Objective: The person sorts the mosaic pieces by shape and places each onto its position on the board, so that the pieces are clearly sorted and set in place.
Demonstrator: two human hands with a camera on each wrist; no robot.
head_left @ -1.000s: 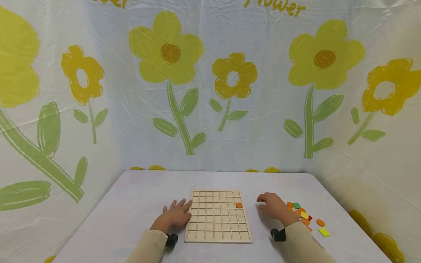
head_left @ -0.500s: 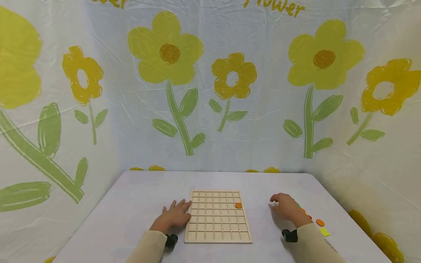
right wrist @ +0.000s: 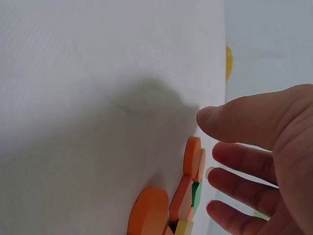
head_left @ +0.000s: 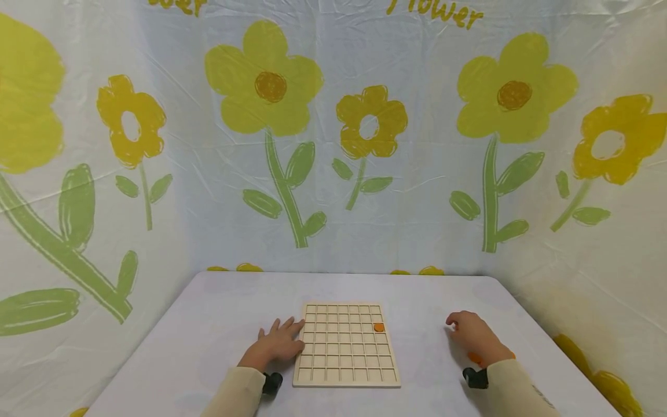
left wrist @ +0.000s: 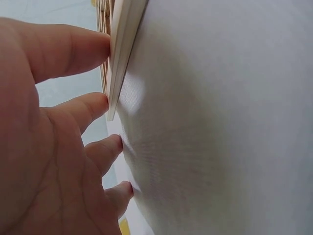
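A pale wooden grid board (head_left: 346, 348) lies on the table, with one orange disc (head_left: 378, 328) in a cell near its right edge. At the board's left edge rests my left hand (head_left: 278, 341), its fingers spread. The left wrist view shows the thumb and a fingertip touching the board's rim (left wrist: 126, 44). My right hand (head_left: 475, 335) hovers over the loose pieces at the right, fingers loosely bent and nothing between them. Below it in the right wrist view are an orange disc (right wrist: 149, 213), a second orange disc (right wrist: 192, 155) and a green piece (right wrist: 196, 193).
The right forearm (head_left: 513, 379) hides most of the loose pieces in the head view. A yellow piece (right wrist: 184, 228) lies among them. A flower-printed curtain (head_left: 333, 174) surrounds the white table (head_left: 229, 301) at the back and sides.
My right hand has moved rightward, away from the board, and now covers most of the loose pieces. The left hand and the board have stayed in place.
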